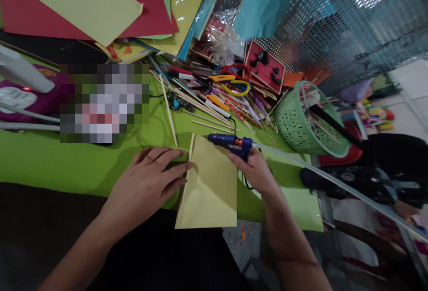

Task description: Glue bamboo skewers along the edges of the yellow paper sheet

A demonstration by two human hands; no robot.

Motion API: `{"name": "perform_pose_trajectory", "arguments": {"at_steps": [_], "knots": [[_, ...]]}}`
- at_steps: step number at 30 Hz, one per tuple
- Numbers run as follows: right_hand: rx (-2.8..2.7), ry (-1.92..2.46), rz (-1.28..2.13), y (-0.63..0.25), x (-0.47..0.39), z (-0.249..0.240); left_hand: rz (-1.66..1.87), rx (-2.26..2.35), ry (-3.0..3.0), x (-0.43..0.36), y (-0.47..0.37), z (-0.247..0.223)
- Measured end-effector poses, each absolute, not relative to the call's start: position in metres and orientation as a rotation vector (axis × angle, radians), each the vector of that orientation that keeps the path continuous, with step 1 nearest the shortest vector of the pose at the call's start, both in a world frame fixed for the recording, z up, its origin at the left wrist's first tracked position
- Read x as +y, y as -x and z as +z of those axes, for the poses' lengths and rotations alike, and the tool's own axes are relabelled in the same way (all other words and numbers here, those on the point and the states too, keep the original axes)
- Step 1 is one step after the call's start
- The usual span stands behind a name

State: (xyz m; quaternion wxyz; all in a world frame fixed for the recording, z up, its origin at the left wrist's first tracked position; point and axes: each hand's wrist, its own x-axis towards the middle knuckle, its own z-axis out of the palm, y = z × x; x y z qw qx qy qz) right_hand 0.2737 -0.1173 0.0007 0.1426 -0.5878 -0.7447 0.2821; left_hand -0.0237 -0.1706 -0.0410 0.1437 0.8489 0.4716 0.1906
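Observation:
A blue hot glue gun (pixel 230 143) is gripped in my right hand (pixel 259 172), its nozzle pointing left over the top of a pale yellow sheet of card (pixel 214 188). From the gun's back, a long translucent glue stick (pixel 301 162) runs off to the lower right. My left hand (pixel 150 179) lies with fingers stretched out, their tips at the card's left edge. Along that edge runs a thin pale strip like a wooden stick (pixel 180 208). The card's lower end reaches past the table's front edge. Whether glue is flowing cannot be seen.
Loose wooden sticks (pixel 169 110), pens and yellow-handled scissors (pixel 234 85) are heaped behind the card on the green table (pixel 67 161). A green basket (pixel 294 119) stands right. Coloured paper (pixel 90 3) lies back left, near a purple and white device (pixel 20 97) and a pixelated patch.

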Motion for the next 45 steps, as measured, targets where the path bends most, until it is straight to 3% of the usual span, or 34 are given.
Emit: {"name": "perform_pose_trajectory", "arguments": {"at_steps": [45], "knots": [[-2.17, 1.738, 0.737, -0.281, -0.122, 0.002, 0.593, 1.343, -2.427, -0.171, 0.026, -0.045]]}}
